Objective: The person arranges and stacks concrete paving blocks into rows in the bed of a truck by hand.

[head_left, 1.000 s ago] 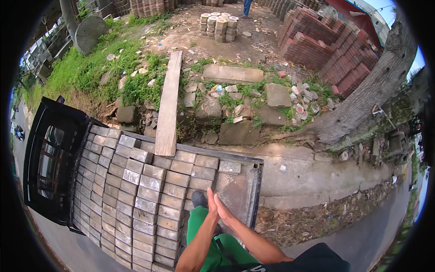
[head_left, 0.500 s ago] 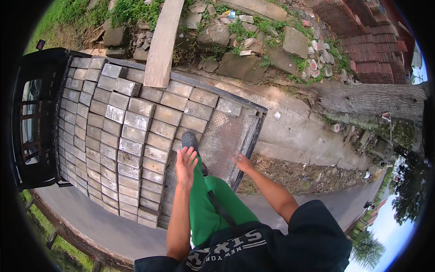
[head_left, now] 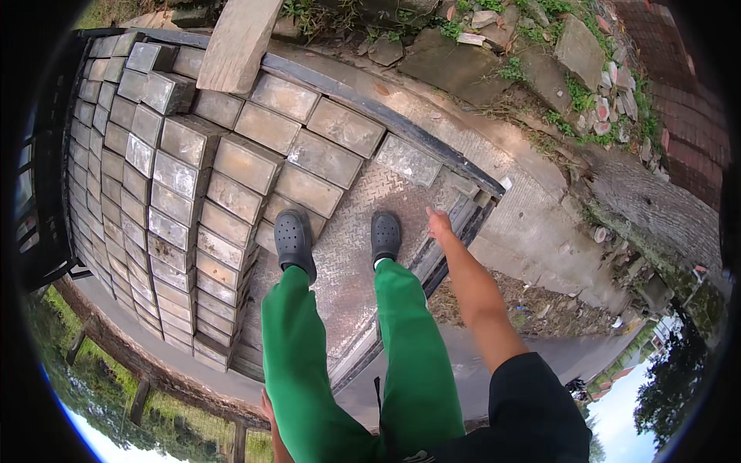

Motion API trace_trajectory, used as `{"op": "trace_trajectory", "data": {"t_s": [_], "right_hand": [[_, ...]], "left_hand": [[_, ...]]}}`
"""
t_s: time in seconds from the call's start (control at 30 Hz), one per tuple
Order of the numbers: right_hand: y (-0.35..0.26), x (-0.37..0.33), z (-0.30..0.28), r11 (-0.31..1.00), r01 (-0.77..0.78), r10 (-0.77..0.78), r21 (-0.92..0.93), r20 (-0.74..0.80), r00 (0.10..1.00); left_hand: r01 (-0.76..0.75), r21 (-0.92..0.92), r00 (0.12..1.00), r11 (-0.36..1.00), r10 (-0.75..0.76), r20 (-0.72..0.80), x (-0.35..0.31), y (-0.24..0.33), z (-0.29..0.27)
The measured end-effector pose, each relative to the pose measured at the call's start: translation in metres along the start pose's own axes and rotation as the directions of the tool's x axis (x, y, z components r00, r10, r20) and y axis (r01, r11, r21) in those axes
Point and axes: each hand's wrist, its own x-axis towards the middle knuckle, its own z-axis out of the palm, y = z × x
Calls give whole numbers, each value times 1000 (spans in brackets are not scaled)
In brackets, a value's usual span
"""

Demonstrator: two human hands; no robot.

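My right hand (head_left: 440, 224) hangs above the metal truck bed (head_left: 359, 231), near its tail edge, with a finger stretched out and nothing seen in it. My left hand (head_left: 268, 407) is low down beside my left thigh, mostly hidden by the green trouser leg, so its fingers barely show. Grey concrete paving blocks (head_left: 239, 201) are stacked in stepped rows to the left. A single block (head_left: 409, 160) lies on the bed at the far right corner. My left foot, in a grey clog (head_left: 293, 241), is against the lowest blocks; the right clog (head_left: 386, 235) stands on bare metal.
A wooden plank (head_left: 241, 46) slopes from the stack over the bed's far side rail (head_left: 370, 108). Beyond lie rubble and stone slabs (head_left: 455, 65). A tree trunk (head_left: 656, 201) and red tile piles (head_left: 687, 116) stand at right. The dark cab is at left.
Both feet now show on the bed, and my view has come closer to the blocks. My left hand has dropped from in front of me to beside my thigh; the right hand has moved farther forward.
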Motion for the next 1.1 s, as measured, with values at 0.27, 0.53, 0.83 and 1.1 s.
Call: {"op": "trace_trajectory", "data": {"t_s": [0.27, 0.53, 0.83, 1.1], "right_hand": [[-51, 128, -10, 981, 43, -68, 188, 129, 989], [-77, 128, 8, 936, -14, -65, 353, 211, 975], [-42, 119, 22, 852, 76, -287, 518, 342, 895], [-57, 101, -14, 932, 150, -277, 331, 379, 883]], "left_hand": [[-129, 11, 979, 992, 125, 164, 69, 54, 262], [-283, -139, 922, 949, 309, 234, 97, 191, 421], [-294, -38, 937, 955, 296, 185, 77, 113, 326], [-84, 260, 996, 962, 89, -8, 4, -132, 49]]}}
